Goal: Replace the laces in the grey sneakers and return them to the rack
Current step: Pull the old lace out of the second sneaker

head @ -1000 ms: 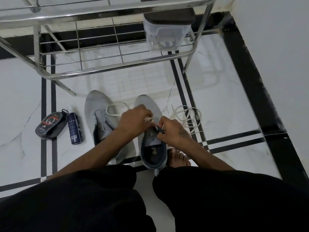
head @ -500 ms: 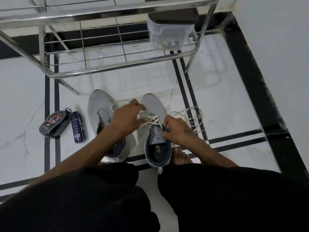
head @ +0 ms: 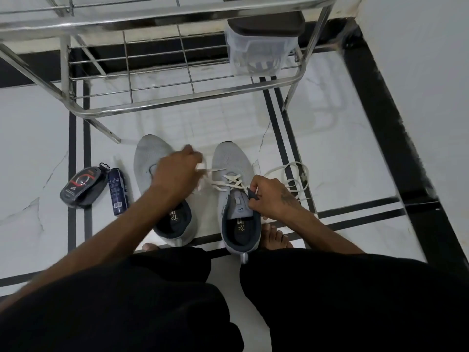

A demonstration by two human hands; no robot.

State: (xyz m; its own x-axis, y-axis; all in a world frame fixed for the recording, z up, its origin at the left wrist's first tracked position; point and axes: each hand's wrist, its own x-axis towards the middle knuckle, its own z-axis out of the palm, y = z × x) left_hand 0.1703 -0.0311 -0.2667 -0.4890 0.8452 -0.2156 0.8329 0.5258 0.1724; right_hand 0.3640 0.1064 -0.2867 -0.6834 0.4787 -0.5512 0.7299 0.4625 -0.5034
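Sitting low on the white floor (head: 342,153), you have two grey sneakers in front of your knees. Your left hand (head: 175,171) is up over the left sneaker (head: 149,161), and its fingers are curled round one end of the white lace (head: 229,182) — the hand is a bit blurry, so you can't see the pinch well. The lace runs from that hand across to the right sneaker (head: 232,158), where it crosses over itself on the top of the shoe. Your right hand (head: 272,196) sits at the side of the right sneaker, near its open mouth. Its fingers pinch a dark bit at the edge of the shoe, by the lace holes.

A loose white lace (head: 295,174) lies in loops on the floor just to the right of that shoe. On the left, well apart from the sneakers, a dark spray can (head: 118,191) lies flat, and a black shoe polish sponge (head: 82,186) lies just beside it. The metal rack (head: 177,102) stands past the toes of the shoes — a clear box with a dark lid (head: 262,47) sits on its low shelf at the right end. Your bare toes (head: 276,237) peek out beside the heel of the right sneaker.
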